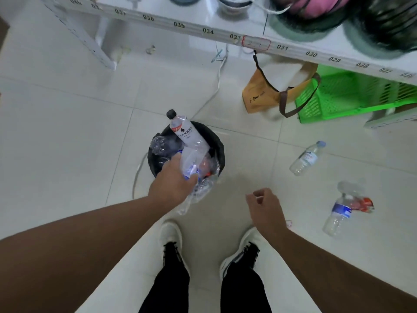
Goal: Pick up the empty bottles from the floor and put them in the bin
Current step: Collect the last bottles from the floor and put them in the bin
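Left hand (173, 177) over the near edge of the black bin (220, 150), fingers (191, 180) closed around a bunch of crushed clear bottles (194, 159). Among them, a long bottle with a black cap (184, 129), tilted, cap pointing away over the far rim. More crumpled clear plastic inside the bin, on its left side. Right hand (264, 206) in the air to the right of the bin, holding nothing, fingers loosely curled, narrow.

Still on the floor (67, 143), well apart from the bin on the right: one clear bottle with a pale blue cap (306, 158), lying on its side; nearer, a bottle with a blue label (338, 214), just beside another crushed clear bottle (350, 188) and a red wrapper (363, 204).

Two white shoes (171, 233) and black trouser legs at the bottom. Behind, a yellow bag (259, 96) beside a green basket (338, 96), under a white counter (180, 24) with printed numbers along the edge. White cable (216, 86) on the tiles behind the bin.
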A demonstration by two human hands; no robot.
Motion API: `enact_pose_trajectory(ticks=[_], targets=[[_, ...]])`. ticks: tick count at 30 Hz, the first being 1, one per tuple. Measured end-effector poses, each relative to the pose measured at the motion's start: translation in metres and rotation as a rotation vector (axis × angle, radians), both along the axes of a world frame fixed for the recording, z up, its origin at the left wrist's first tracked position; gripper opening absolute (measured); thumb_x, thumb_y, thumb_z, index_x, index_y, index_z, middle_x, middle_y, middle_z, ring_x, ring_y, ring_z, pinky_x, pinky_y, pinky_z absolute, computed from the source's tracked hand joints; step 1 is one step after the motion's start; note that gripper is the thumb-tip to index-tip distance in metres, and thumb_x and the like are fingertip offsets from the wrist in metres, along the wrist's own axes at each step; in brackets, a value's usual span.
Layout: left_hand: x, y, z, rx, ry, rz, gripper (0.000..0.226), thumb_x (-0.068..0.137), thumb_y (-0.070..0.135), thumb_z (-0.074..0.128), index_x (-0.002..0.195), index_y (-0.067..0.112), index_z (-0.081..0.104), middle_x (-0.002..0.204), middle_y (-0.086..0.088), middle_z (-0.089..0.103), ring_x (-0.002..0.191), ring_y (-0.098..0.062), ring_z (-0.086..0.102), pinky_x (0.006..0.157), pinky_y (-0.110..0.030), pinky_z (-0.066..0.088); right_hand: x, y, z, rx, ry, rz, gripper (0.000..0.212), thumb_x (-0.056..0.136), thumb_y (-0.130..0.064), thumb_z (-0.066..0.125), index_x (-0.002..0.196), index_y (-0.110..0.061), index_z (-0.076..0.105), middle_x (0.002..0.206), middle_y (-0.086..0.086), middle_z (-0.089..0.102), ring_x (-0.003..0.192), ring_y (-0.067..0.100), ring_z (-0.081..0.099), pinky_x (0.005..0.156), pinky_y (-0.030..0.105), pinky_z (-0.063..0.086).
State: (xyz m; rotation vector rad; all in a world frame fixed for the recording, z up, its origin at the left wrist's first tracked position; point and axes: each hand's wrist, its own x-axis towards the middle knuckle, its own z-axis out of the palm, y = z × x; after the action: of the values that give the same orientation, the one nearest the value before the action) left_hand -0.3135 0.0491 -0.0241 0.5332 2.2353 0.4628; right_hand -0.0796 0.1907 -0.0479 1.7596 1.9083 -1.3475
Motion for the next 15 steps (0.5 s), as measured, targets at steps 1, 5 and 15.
enact_pose_trajectory(ticks=[1, 5, 15], targets=[[-0.002, 0.008, -0.008, -0.084, 0.040, -0.048, 0.076, 0.090, 0.055, 0.069, 0.154, 0.028, 0.038, 0.143, -0.008, 0.054, 0.129, -0.033, 0.058, 0.105, -0.054, 0.051, 0.013, 0.002, -0.003, 0.007, -0.006, -0.017, 0.025, 0.098, -0.038, 0.064, 0.112, -0.017, 0.064, 0.100, 0.005, 0.069, 0.082, 0.021, 0.068, 0.068, 0.036, 0.054], [-0.002, 0.028, -0.029, -0.280, 0.320, -0.324, 0.111, 0.083, 0.071, 0.073, 0.166, 0.020, 0.022, 0.166, -0.013, 0.034, 0.150, -0.038, 0.038, 0.121, -0.055, 0.032, 0.064, 0.008, -0.016, 0.017, -0.037, -0.052, 0.018, 0.097, -0.036, 0.067, 0.104, -0.020, 0.064, 0.090, -0.001, 0.070, 0.073, 0.010, 0.067, 0.057, 0.027, 0.044], [0.017, 0.017, -0.009, -0.177, 0.516, -0.358, 0.087, 0.085, 0.060, 0.073, 0.158, 0.020, 0.045, 0.164, -0.011, 0.043, 0.151, -0.034, 0.039, 0.121, -0.061, 0.030, 0.136, 0.014, -0.008, -0.025, -0.131, -0.102, 0.026, 0.099, -0.039, 0.066, 0.112, -0.017, 0.064, 0.105, 0.006, 0.070, 0.090, 0.021, 0.067, 0.080, 0.040, 0.055]])
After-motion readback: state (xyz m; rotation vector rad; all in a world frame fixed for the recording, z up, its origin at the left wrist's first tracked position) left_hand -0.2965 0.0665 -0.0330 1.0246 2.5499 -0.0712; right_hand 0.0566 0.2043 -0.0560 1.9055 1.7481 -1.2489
